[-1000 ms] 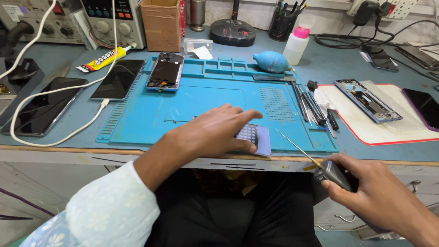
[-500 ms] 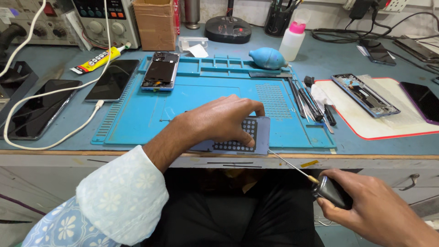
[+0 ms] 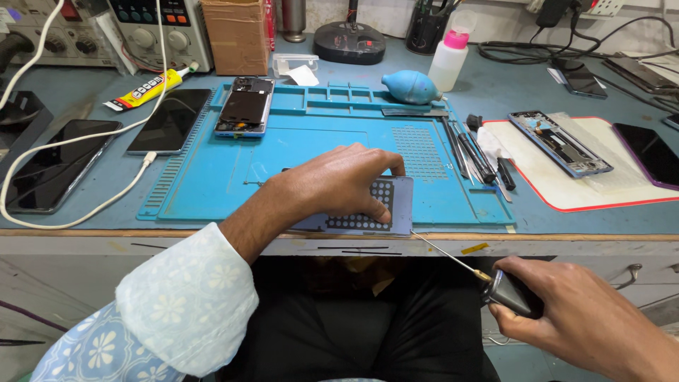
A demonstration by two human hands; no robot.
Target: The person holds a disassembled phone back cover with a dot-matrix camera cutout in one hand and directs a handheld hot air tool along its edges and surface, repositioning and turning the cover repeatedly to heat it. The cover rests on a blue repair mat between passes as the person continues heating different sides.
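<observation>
Screw tray (image 3: 396, 205) under left hand (image 3: 339, 184); right hand (image 3: 580, 318) grips screwdriver (image 3: 495, 286) (below bench).

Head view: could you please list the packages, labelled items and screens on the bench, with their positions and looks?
Cardboard box: back left, brown, upright.
Glue tube: left of the blue mat, yellow, lying.
Squeeze bottle: back centre, white, pink collar.
Dark phone screens: left, flat, unlit.

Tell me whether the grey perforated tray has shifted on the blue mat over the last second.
Yes. The grey tray under the left hand has slid left along the blue mat's front edge.
</observation>
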